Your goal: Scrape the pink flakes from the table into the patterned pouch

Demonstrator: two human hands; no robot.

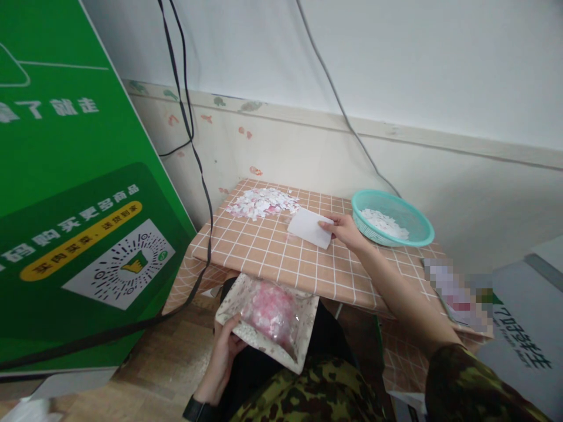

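My left hand (226,346) grips the near left rim of a square, speckled tray (303,346) below the table's front edge, over my lap. In the tray lies a heap of pink and white bits (270,308), with something clear and shiny around it. My right hand (345,230) pinches a white card (311,227) by its right side, low over the checked tabletop or touching it; I cannot tell which. Just left of the card is a pile of small white and pink paper pieces (264,202). Right of that hand stands a turquoise plastic basket (420,225) holding white pieces (382,223).
A brown checked cloth covers the table (259,252) against the wall. Black cables (202,170) hang at the left before a green panel (109,193). A blurred-out flat object (455,293) lies at the table's right end, beside a grey box (523,328).
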